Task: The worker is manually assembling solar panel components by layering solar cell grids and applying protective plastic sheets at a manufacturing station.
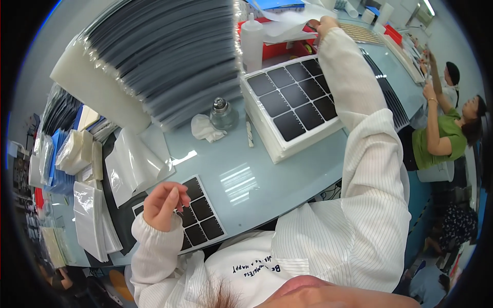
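White film [291, 23] toward the far edge of the bench [287, 187] is pinched by the right hand [328, 24], fingers closed; probably best drawn evenly, uncreased. Left hand [163, 203] curls above the near-edge panel [209, 211], grip unclear.

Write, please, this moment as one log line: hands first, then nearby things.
right hand: holds film | left hand: over grid sheet, contact unclear | stack: on table, right of jar
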### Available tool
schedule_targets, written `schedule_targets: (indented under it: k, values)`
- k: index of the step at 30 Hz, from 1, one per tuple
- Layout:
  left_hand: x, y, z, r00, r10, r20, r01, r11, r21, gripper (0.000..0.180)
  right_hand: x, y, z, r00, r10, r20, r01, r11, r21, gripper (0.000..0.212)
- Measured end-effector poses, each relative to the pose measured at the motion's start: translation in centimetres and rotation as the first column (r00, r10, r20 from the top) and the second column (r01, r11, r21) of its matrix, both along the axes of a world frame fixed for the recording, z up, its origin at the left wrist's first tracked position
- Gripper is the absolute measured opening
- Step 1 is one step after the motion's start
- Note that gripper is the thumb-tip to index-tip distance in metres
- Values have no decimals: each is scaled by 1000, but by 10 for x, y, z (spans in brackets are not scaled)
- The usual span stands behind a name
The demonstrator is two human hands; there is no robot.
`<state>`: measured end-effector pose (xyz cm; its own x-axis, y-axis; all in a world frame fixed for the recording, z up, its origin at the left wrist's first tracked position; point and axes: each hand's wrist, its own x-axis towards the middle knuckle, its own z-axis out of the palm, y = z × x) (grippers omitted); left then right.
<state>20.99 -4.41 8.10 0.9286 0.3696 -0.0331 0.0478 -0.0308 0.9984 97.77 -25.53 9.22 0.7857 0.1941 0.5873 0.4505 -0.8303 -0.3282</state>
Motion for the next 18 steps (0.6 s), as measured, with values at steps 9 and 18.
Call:
schedule_targets:
  k: [9, 18]
  values:
    - [-45, -5, -23, 970, 222, -103, -225, 974, -19, 20, -76, 140, -29, 913, 302, -272, -219, 929, 298, 33]
    - [-49, -18, -20, 939, 299, -172, -303, 953, 1, 19, -131, 173, -45, 716, 655, -243, 363, -52, 930, 40]
